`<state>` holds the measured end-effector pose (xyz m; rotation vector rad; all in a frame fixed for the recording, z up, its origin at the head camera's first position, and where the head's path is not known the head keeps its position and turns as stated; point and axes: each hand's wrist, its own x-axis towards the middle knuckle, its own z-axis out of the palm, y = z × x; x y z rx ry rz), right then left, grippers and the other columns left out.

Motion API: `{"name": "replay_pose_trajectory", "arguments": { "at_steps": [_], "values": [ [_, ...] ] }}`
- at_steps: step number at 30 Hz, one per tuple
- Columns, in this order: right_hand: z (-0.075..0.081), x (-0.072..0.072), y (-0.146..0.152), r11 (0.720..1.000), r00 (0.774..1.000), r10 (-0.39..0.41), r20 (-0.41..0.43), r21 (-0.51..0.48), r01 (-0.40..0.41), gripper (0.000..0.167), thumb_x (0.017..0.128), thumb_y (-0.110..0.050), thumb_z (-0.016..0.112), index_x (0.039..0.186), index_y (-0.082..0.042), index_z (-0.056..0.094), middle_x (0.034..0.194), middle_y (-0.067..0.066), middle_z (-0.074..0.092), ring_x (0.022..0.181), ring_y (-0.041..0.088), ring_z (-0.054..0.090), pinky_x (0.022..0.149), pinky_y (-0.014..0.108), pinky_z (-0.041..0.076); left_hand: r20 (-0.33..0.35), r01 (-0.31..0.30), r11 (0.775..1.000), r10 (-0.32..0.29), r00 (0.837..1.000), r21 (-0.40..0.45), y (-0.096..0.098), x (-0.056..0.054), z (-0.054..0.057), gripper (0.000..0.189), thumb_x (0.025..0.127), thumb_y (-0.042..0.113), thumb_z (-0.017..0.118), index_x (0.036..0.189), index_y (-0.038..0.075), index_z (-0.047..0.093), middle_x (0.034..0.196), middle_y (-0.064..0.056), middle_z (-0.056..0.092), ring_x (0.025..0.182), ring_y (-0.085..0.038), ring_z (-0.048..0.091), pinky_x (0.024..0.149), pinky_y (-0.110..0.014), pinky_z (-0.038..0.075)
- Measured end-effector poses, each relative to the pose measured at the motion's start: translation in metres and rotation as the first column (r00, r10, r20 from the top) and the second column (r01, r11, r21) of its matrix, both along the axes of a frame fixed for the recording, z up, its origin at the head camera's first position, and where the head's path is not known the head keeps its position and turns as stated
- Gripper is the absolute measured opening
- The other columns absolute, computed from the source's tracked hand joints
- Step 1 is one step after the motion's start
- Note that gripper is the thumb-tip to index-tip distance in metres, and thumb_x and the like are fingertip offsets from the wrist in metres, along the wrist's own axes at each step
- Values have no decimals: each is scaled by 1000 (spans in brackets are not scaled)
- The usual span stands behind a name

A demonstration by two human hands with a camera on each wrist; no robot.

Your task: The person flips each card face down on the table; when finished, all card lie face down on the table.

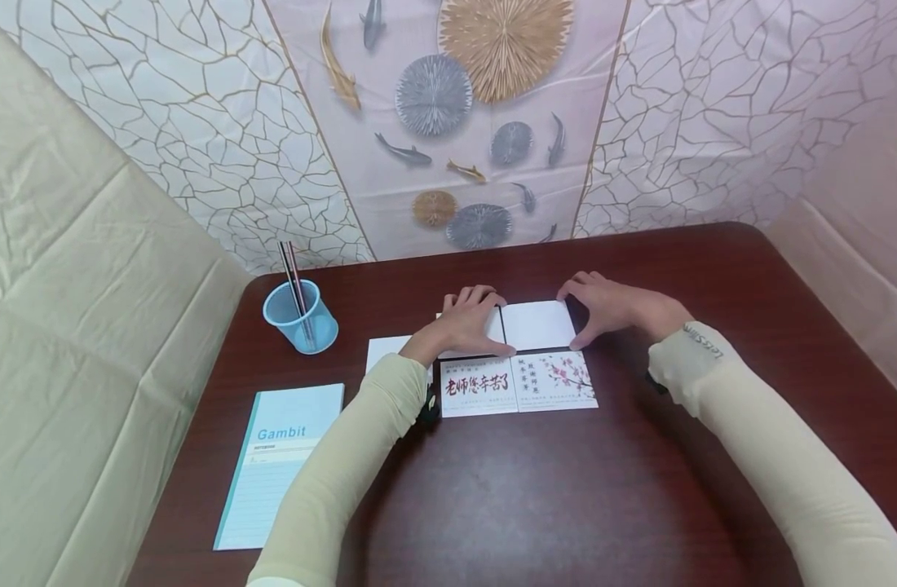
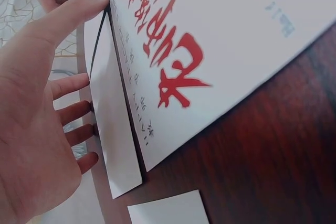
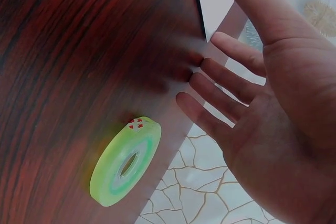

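Two blank white cards lie side by side with a narrow dark gap between them. My left hand point(image 1: 466, 322) arches over the left white card point(image 1: 495, 328), thumb at its near edge by the gap and fingertips along its far edge. My right hand point(image 1: 610, 308) holds the right white card point(image 1: 539, 325) by its right end, thumb on the near corner and forefinger at the far one. Just below lie a card with red Chinese writing point(image 1: 479, 389) and a card with pink blossoms point(image 1: 566, 375), edges together. The left hand hides part of the left white card.
A roll of green tape point(image 3: 128, 163) lies on the table near my right hand. Another white card point(image 1: 382, 350) is partly covered by my left arm. To the left are a Gambit notebook point(image 1: 280, 481) and a blue mesh cup point(image 1: 312, 336) holding pencils. Patterned cloth hangs behind.
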<state>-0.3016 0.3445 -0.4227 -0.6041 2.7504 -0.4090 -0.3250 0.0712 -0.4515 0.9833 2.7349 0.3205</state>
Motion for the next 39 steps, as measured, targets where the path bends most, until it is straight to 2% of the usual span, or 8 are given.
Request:
{"name": "replay_pose_trajectory", "arguments": {
  "at_steps": [7, 10, 13, 16, 19, 24, 31, 39],
  "values": [
    [8, 11, 9, 999, 1000, 3, -29, -50, -4, 89, 68, -42, 89, 136, -2, 47, 135, 20, 43, 124, 37, 39, 100, 56, 38, -2, -16, 997, 16, 1000, 81, -8, 6, 2, 96, 75, 78, 60, 150, 24, 35, 155, -2, 25, 141, -20, 20, 98, -46, 24],
    [18, 30, 12, 996, 994, 5, -106, -85, -14, 84, 71, -42, 87, 135, -3, 49, 133, 17, 48, 123, 35, 43, 99, 54, 39, -43, -16, 984, 24, 999, 178, -16, 24, 9, 86, 80, 73, 61, 147, 23, 41, 154, -3, 27, 141, -19, 20, 100, -47, 23],
    [23, 56, 11, 994, 983, 53, -176, -88, -69, 78, 72, -41, 86, 132, -4, 53, 129, 15, 53, 120, 33, 48, 97, 52, 41, -103, 36, 975, -14, 995, 221, -20, 47, 15, 71, 84, 63, 64, 139, 22, 51, 150, -4, 35, 139, -21, 25, 102, -49, 22],
    [20, 77, 6, 991, 969, 111, -220, -48, -125, 76, 72, -44, 86, 129, -3, 56, 125, 13, 54, 116, 32, 49, 96, 51, 41, -148, 97, 982, -73, 986, 162, -17, 69, 14, 65, 84, 61, 65, 135, 22, 56, 148, -5, 37, 138, -22, 27, 104, -51, 21],
    [12, 88, 2, 991, 958, 127, -257, 5, -130, 76, 70, -46, 86, 127, -5, 58, 119, 11, 54, 110, 29, 50, 94, 49, 42, -191, 136, 988, -120, 974, 71, -11, 81, 7, 68, 84, 63, 64, 137, 22, 55, 148, -4, 36, 138, -22, 25, 106, -50, 20],
    [1, 92, -1, 992, 956, 123, -268, 32, -119, 74, 66, -43, 89, 125, -8, 62, 111, 7, 53, 100, 24, 49, 87, 44, 42, -232, 151, 989, -147, 961, -1, -3, 87, -3, 72, 81, 62, 68, 140, 23, 52, 148, -3, 36, 138, -23, 25, 106, -49, 21],
    [-3, 92, -2, 995, 973, 96, -210, 44, -89, 74, 66, -43, 90, 125, -9, 63, 108, 6, 53, 97, 23, 47, 83, 41, 42, -214, 169, 985, -168, 962, -12, 1, 89, -2, 76, 79, 62, 70, 141, 22, 50, 148, -6, 35, 138, -24, 25, 105, -49, 22],
    [-6, 92, 0, 995, 986, 69, -153, -57, -78, 74, 64, -37, 92, 121, -8, 56, 108, 7, 48, 100, 23, 42, 84, 41, 41, -235, 161, 986, -164, 958, -32, 2, 92, -1, 77, 80, 65, 66, 138, 16, 53, 148, -6, 36, 138, -24, 25, 106, -49, 21]
  ]
}}
